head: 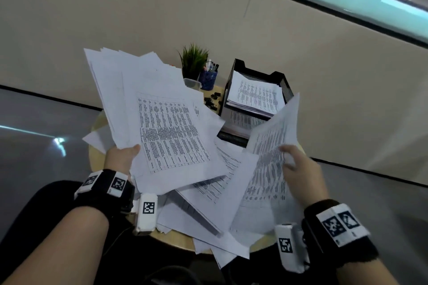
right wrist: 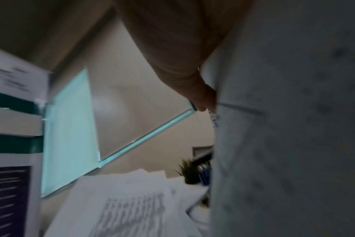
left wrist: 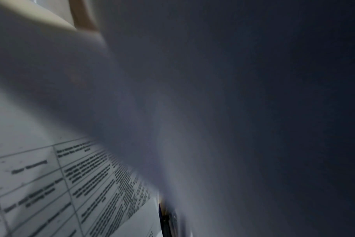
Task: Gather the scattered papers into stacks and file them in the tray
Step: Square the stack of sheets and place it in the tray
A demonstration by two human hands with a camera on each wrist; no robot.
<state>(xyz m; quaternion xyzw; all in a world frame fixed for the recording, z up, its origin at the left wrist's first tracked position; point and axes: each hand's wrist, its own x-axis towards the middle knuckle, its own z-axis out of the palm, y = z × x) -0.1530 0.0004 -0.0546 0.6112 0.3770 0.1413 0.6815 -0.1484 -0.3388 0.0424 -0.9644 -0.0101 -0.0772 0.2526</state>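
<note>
My left hand (head: pixel 124 157) grips a thick, fanned bundle of printed papers (head: pixel 162 118) by its lower left corner, lifted above the round wooden table (head: pixel 97 157). My right hand (head: pixel 298 169) pinches a single printed sheet (head: pixel 273 150), raised and tilted just in front of the black tiered tray (head: pixel 238 69). The tray holds a stack of papers (head: pixel 257 95) on its top level. More loose sheets (head: pixel 208 210) lie scattered on the table below both hands. In the left wrist view paper (left wrist: pixel 51 184) fills the frame. The right wrist view shows my thumb (right wrist: pixel 201 96) against the sheet (right wrist: pixel 284 128).
A small potted plant (head: pixel 193 60), a blue pen cup (head: pixel 209 77) and a clear plastic box (head: pixel 192 82) stand at the table's back. Black binder clips (head: pixel 212 99) lie left of the tray. A beige wall runs behind, grey floor around the table.
</note>
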